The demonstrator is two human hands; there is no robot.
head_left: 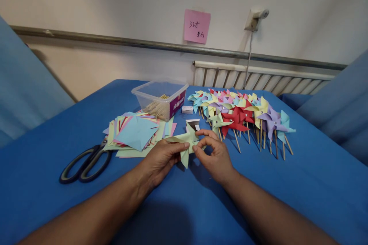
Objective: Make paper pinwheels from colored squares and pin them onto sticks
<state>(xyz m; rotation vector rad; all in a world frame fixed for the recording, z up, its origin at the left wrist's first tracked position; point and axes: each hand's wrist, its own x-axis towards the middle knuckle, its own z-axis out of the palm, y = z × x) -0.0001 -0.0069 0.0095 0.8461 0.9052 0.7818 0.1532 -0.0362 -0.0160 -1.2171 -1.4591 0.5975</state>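
Observation:
Above the blue cloth I hold a pale green paper pinwheel (184, 157), its blades folded in towards the middle. My left hand (163, 160) grips it from the left, with the thumb pressed near the centre. At the right side of the centre, the thumb and index finger of my right hand (215, 156) pinch together on the paper. Whether a pin is between those fingertips, I cannot tell. Just behind the pinwheel stands an opened small box (193, 122) with dark bits inside, partly hidden.
Left of my hands lie stacked coloured paper sheets (136, 132) and large scissors (86, 162). Behind is a clear plastic tub (143, 89) of wooden sticks (157, 108), beside a small closed box (187, 110). Finished pinwheels on sticks (236, 118) crowd the right. A radiator (227, 77) lines the wall.

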